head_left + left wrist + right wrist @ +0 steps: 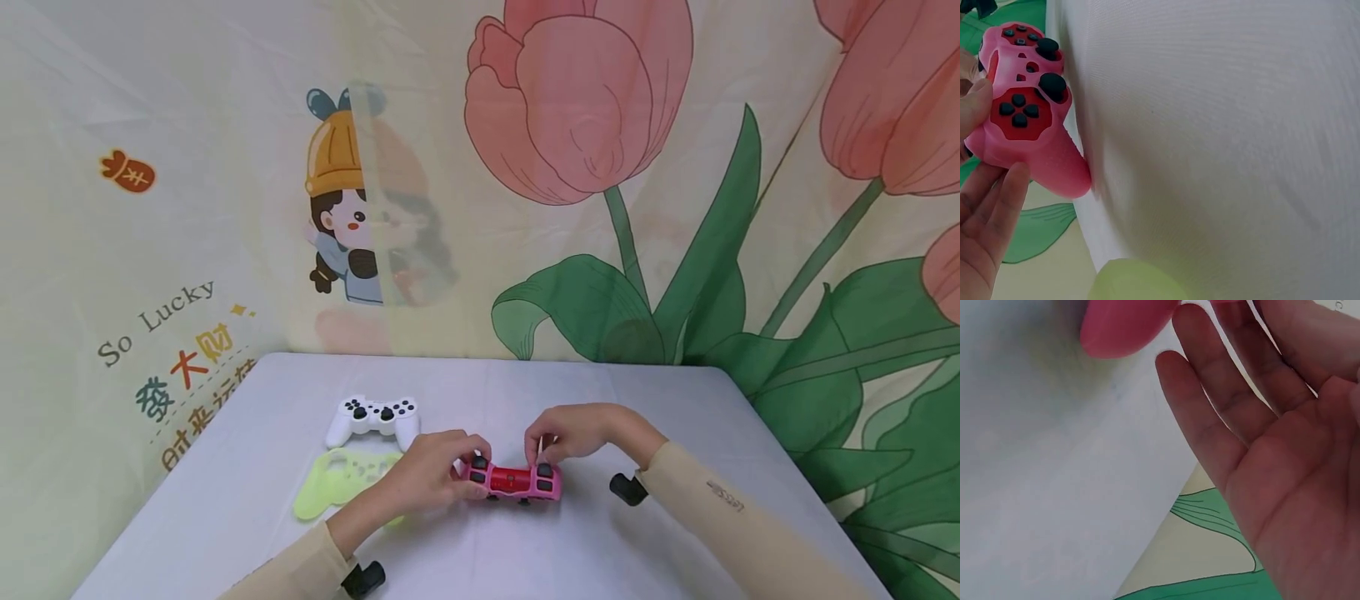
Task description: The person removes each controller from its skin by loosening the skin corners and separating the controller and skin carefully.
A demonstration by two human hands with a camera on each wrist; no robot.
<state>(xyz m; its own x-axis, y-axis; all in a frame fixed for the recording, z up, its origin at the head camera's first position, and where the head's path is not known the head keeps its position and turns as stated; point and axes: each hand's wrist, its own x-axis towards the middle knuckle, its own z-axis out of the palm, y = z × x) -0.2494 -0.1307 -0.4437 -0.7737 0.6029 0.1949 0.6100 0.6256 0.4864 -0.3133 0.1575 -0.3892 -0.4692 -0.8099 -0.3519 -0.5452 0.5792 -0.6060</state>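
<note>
A red game controller (1017,131) with black buttons and thumbsticks sits inside a pink silicone cover (1060,164). My left hand (431,471) grips its left end, thumb on the near edge and fingers behind and beneath. At the other end, my right hand (573,433) pinches the top edge between thumb and forefinger. In the right wrist view, its other fingers (1200,419) reach out loosely beside the pink handle. The controller is tilted, its shoulder-button edge toward the head camera.
On the white-covered table (585,550), a yellow-green silicone cover (330,483) lies left of my left hand, partly behind that forearm. Beyond it rests a white game controller (373,419). A printed cloth (420,333) with tulips hangs behind the table.
</note>
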